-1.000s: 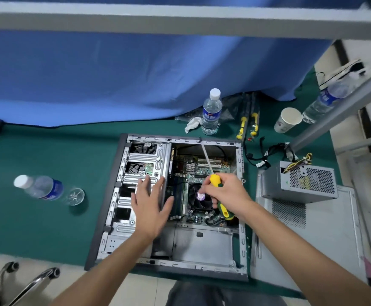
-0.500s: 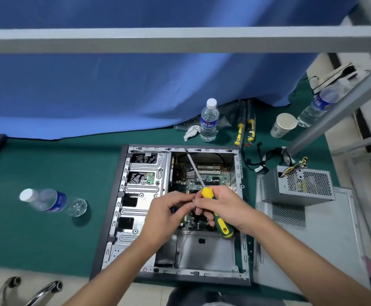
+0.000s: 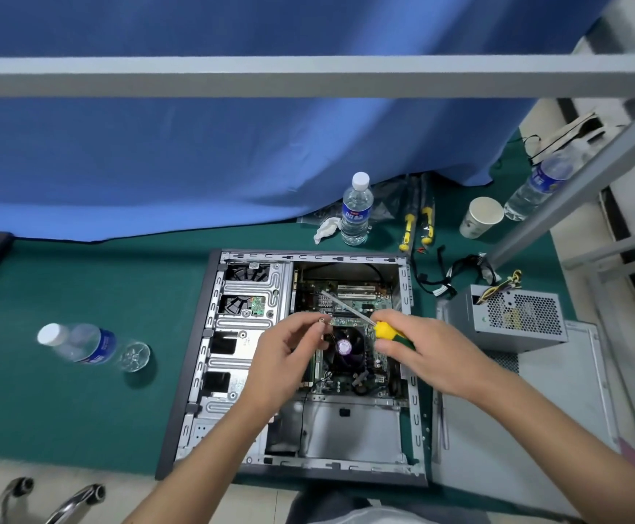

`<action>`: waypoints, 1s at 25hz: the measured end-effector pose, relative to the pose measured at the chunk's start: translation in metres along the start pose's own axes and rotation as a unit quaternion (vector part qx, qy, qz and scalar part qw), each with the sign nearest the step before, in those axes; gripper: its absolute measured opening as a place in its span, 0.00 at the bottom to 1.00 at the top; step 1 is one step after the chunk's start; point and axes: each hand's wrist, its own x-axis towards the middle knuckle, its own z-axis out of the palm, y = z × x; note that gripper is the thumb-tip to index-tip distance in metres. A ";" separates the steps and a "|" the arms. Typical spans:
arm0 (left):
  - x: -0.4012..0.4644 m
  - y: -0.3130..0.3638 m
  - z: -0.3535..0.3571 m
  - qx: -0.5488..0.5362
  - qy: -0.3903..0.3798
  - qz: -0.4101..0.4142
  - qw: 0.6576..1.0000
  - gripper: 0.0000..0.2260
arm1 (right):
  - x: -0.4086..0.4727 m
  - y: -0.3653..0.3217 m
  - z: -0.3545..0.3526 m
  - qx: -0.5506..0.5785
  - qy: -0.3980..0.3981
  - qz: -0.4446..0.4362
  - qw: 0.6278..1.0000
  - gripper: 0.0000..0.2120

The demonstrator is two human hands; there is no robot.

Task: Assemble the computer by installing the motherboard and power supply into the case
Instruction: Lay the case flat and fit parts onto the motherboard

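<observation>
Fastening the motherboard [image 3: 350, 296] — left hand [image 3: 289, 357] pinching a screw [image 3: 321, 319], right hand [image 3: 425, 353] gripping the screwdriver [image 3: 384, 329]; next, probably seating the screw on the tip just beside it.

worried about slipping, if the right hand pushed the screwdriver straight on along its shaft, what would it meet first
Probably the motherboard: the screwdriver in the right hand points up-left, its tip over the board near the white slots. Its height above the board is unclear, and the left hand sits just beside that line.

Three water bottles [image 3: 355, 209], paper cup [image 3: 480, 217], blue curtain [image 3: 233, 145]
</observation>
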 end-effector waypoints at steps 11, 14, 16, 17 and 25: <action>0.018 0.010 -0.013 0.011 0.021 0.004 1.000 0.08 | -0.009 0.010 -0.026 -0.123 0.033 -0.055 0.990 0.21; 0.021 0.013 -0.017 0.036 0.019 0.014 0.999 0.08 | -0.004 0.009 -0.032 -0.132 0.041 -0.062 0.988 0.21; 0.022 0.015 -0.019 0.033 0.016 0.012 0.999 0.08 | -0.003 0.006 -0.034 -0.139 0.034 -0.064 0.988 0.21; 0.022 0.017 -0.019 0.032 0.014 0.013 0.999 0.08 | -0.002 0.006 -0.034 -0.145 0.032 -0.066 0.987 0.21; 0.030 0.026 -0.017 0.071 -0.017 0.041 0.996 0.08 | -0.005 0.010 -0.032 -0.134 0.040 -0.060 0.988 0.21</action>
